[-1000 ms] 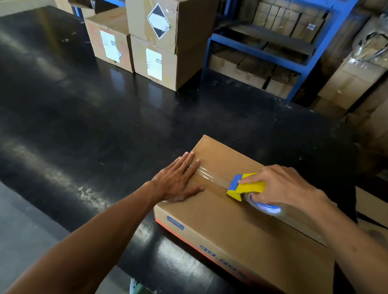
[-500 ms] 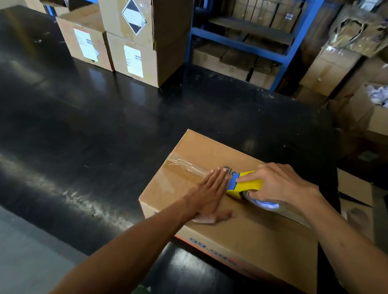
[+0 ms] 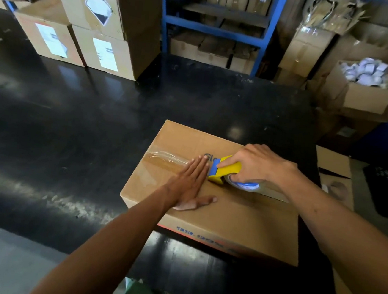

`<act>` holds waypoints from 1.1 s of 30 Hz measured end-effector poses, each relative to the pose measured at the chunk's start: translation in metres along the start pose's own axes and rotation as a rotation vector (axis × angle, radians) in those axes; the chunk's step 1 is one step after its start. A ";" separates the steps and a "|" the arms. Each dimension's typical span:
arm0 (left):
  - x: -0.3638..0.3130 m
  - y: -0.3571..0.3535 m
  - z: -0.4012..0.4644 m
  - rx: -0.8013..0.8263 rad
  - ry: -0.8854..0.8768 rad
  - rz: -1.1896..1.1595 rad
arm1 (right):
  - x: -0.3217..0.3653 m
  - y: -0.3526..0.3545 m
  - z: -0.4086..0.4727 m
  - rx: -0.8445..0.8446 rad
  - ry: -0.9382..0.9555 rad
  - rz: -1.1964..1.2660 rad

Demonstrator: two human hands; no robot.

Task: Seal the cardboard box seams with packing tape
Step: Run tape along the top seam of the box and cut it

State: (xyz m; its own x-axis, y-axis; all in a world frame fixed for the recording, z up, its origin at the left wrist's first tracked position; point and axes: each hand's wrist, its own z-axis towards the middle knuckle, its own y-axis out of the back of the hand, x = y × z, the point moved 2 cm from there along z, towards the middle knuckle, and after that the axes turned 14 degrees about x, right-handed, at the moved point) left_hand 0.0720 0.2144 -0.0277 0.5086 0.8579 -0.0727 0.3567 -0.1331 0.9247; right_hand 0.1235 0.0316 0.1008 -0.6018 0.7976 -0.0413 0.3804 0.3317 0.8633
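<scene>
Cardboard box (image 3: 240, 218) lies flat on the black counter (image 3: 81, 135), under both hands. Left hand (image 3: 190, 182) is spread flat, palm down, fingers together, pressing on the clear tape strip (image 3: 163, 159) laid along the top seam. Right hand (image 3: 255, 164) is closed around a yellow and blue tape dispenser (image 3: 226, 170), which touches the box top just right of the left fingertips. Tape strip runs from the left hand out to the box's left edge, wrinkled there. Stacked boxes (image 3: 93, 21) sit at the counter's far side, well beyond the hands.
</scene>
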 end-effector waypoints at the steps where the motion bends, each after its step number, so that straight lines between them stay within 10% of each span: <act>1: 0.000 0.000 -0.001 -0.005 0.000 0.009 | 0.000 -0.001 -0.001 -0.003 0.006 0.001; 33: -0.068 0.000 0.040 -0.065 -0.149 0.039 | -0.054 -0.035 -0.049 0.047 -0.035 0.000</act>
State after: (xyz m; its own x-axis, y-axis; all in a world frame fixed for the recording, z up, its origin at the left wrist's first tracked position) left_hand 0.0688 0.1361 -0.0381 0.6332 0.7692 -0.0864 0.2856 -0.1284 0.9497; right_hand 0.1083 -0.0477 0.0977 -0.5772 0.8144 -0.0595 0.4137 0.3545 0.8385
